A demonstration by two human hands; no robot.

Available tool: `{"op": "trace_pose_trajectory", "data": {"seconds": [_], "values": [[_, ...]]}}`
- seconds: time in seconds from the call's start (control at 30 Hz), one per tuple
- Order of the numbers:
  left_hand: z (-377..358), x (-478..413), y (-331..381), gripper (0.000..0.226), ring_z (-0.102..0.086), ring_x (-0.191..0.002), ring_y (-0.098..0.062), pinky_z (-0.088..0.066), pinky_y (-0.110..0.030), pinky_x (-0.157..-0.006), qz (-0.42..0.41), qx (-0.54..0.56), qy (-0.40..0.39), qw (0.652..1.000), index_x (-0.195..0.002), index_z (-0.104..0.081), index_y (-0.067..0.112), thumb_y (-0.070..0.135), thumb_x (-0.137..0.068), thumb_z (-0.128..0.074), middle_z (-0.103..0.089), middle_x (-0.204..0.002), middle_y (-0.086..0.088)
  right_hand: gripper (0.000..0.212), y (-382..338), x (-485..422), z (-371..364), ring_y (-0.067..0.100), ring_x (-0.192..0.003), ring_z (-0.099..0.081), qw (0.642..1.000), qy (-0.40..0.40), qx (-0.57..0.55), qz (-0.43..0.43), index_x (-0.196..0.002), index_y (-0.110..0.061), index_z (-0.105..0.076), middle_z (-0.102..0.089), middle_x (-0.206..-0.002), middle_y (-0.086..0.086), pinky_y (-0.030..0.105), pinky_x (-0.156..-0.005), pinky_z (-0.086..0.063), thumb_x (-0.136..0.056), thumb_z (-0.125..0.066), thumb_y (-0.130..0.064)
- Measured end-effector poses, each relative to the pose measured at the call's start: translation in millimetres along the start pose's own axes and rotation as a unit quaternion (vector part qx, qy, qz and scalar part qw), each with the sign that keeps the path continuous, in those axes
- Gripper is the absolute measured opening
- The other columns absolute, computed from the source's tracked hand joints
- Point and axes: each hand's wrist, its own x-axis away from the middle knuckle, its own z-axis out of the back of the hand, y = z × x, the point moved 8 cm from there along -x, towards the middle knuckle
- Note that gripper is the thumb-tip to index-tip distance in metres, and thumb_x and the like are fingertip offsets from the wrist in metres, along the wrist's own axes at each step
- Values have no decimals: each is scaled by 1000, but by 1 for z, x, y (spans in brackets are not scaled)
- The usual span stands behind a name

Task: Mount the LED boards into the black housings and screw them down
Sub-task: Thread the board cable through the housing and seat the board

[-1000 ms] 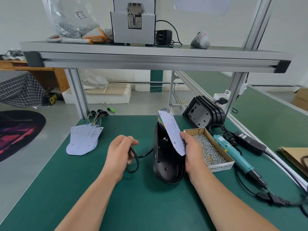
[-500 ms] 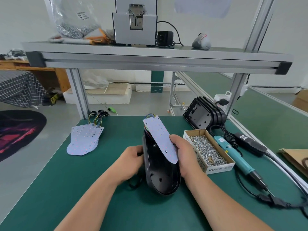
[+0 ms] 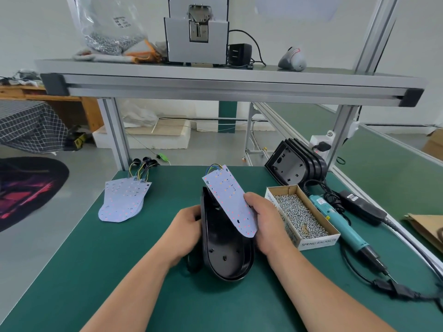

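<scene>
Worktop (image 3: pixel 119 271) carries black housing (image 3: pixel 225 250), tipped so its cavity faces up and rightward, long axis running away from the person. LED board (image 3: pixel 230 200) leans over the cavity on the same axis, rounded end near, wired end far and raised; not yet seated. Right hand (image 3: pixel 268 224) is nearer the board, fingers clamped on its right edge. Left hand (image 3: pixel 187 231) grips the housing's left wall, fingertips hidden. Likely next move: lower the board left and down. Screw box (image 3: pixel 316 242) lies just right.
</scene>
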Motion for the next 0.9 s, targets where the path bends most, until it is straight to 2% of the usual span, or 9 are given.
{"op": "trace_pose_trajectory", "data": {"seconds": [0.13, 0.3, 0.43, 0.5, 0.63, 0.7, 0.77, 0.8, 0.9], "values": [[10, -1, -6, 23, -72, -68, -9, -52, -18, -55, 32, 57, 35, 997, -98, -79, 32, 19, -101, -61, -82, -88, 1, 24, -8, -4, 16, 26, -74, -61, 999, 32, -10, 6, -94, -8, -61, -61, -90, 16, 30, -61, -47, -81, -63, -29], [15, -3, -7, 23, -48, -43, -2, -34, -15, -38, 39, 97, 70, 992, -90, -78, 39, 32, -84, -57, -67, -63, 13, 17, -17, -4, 31, 21, -73, -49, 994, 82, 73, 10, -75, -16, -55, -52, -79, 8, 35, -65, -34, -71, -65, -29], [26, -9, -16, 29, -33, -47, -12, -21, -21, -43, 30, 102, 99, 989, -104, -74, 41, 36, -84, -54, -63, -71, 4, 19, -30, 0, 28, 8, -69, -57, 972, 92, 212, 41, -76, -21, -73, -69, -77, -8, 32, -67, -40, -82, -55, -24], [29, -11, -18, 33, -30, -47, -13, -18, -21, -43, 26, 121, 101, 987, -108, -75, 39, 34, -83, -55, -58, -70, 2, 25, -34, 1, 30, 5, -60, -48, 957, 105, 267, 39, -65, -27, -66, -58, -65, -19, 32, -64, -35, -86, -51, -30], [36, -14, -22, 37, -27, -47, -15, -15, -21, -43, 25, 142, 113, 983, -109, -77, 35, 29, -80, -54, -59, -77, -6, 25, -30, 2, 29, 17, -70, -35, 940, 100, 325, 40, -69, -23, -42, -42, -68, -10, 35, -65, -25, -93, -47, -26], [39, -15, -23, 36, -29, -46, -15, -14, -24, -44, 28, 147, 124, 981, -107, -77, 33, 29, -80, -54, -61, -77, -6, 28, -29, 4, 26, 17, -71, -45, 937, 95, 332, 52, -70, -20, -48, -52, -72, -10, 34, -66, -32, -98, -48, -19], [41, -14, -22, 35, -30, -45, -15, -13, -26, -45, 26, 149, 129, 980, -106, -78, 32, 29, -80, -54, -62, -75, -5, 21, -31, 7, 18, 8, -87, -63, 935, 89, 336, 69, -89, -21, -70, -70, -88, -15, 28, -76, -45, -100, -52, -23], [41, -14, -22, 35, -29, -45, -15, -14, -25, -46, 23, 147, 129, 980, -106, -78, 32, 29, -81, -54, -62, -76, -5, 19, -34, 10, 14, 4, -98, -64, 931, 88, 345, 86, -102, -23, -73, -72, -100, -16, 27, -85, -48, -101, -54, -26], [46, -13, -24, 33, -27, -49, -16, -14, -24, -47, 14, 141, 135, 981, -107, -77, 33, 30, -86, -52, -61, -79, -6, 39, -51, 21, -4, -3, -134, -46, 908, 87, 365, 187, -143, -23, -58, -56, -140, -16, 28, -115, -35, -107, -54, -35]]}}
